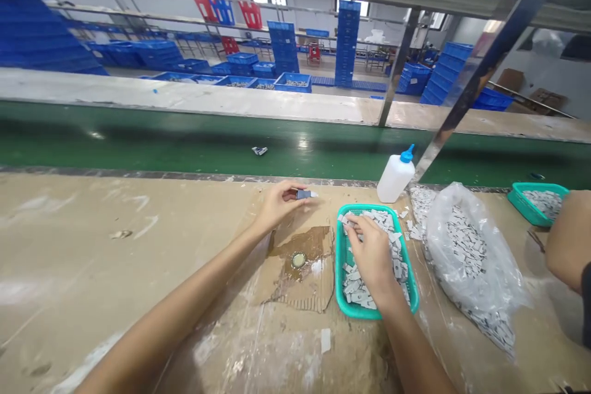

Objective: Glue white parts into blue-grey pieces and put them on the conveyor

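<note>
My left hand (279, 203) is closed on a small grey and dark part (305, 194), held just above the worn bench top near its far edge. My right hand (372, 252) reaches into a teal basket (342, 258) full of small grey flat parts (355, 286). Its fingers are curled down among the parts at the basket's far left corner; whether they grip one is hidden. A torn brown cardboard patch (318, 246) with a small round cap (298, 260) lies between my hands.
A white glue bottle with a blue tip (395, 176) stands behind the basket. A clear plastic bag of grey parts (466, 252) lies to the right. Another person's arm (567, 240) and a second teal basket (538, 203) are at far right. A green conveyor belt (184, 148) carries one small part (259, 150).
</note>
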{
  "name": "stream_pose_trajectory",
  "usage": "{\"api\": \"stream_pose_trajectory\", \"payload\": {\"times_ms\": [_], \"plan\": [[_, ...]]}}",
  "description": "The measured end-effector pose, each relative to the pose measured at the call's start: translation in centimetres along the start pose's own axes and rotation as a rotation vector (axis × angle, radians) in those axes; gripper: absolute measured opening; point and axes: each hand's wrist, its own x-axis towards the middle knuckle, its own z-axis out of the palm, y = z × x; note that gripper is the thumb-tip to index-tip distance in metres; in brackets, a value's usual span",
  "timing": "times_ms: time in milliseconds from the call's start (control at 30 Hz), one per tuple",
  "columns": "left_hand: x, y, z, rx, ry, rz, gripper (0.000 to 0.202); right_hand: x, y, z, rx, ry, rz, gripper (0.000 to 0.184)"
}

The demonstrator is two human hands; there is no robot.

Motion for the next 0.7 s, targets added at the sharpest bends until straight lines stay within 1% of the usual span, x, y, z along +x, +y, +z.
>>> {"api": "stream_pose_trajectory", "payload": {"times_ms": [67, 133, 167, 233, 300, 333, 500, 600, 700], "plan": [[-2.7, 0.2, -1.2, -0.142, -0.034, -0.06, 0.046, -0.4, -0.5, -0.1, 0.062, 0.012, -0.012, 0.027], [-4.9, 0.6, -2.2, -0.258, -0.05, -0.148, 0.049, -0.9, -1.3, -0.2, 0.163, 0.002, 0.016, 0.027], [-5.7, 0.8, -2.6, -0.32, -0.052, -0.187, 0.052, -1.1, -1.7, -0.1, 0.222, -0.026, 0.045, 0.027], [-6.7, 1.0, -3.2, -0.44, -0.036, -0.252, 0.054, -1.6, -2.6, 0.4, 0.313, -0.123, 0.103, 0.024], [-7.1, 1.0, -3.7, -0.555, -0.014, -0.303, 0.053, -2.0, -3.3, 1.1, 0.34, -0.21, 0.118, 0.021], [-7.2, 1.0, -3.8, -0.61, -0.008, -0.327, 0.051, -2.2, -3.6, 1.6, 0.328, -0.232, 0.108, 0.02], [-7.6, 0.9, -4.0, -0.834, -0.011, -0.385, 0.045, -2.6, -3.8, 3.6, 0.19, -0.263, 0.059, 0.021], [-8.0, 1.2, -4.0, -0.934, -0.039, -0.419, 0.041, -2.7, -3.6, 4.1, 0.119, -0.279, 0.04, 0.021], [-8.3, 1.4, -3.9, -1.029, -0.087, -0.483, 0.042, -2.9, -3.4, 4.3, 0.072, -0.276, -0.004, 0.022]]}}
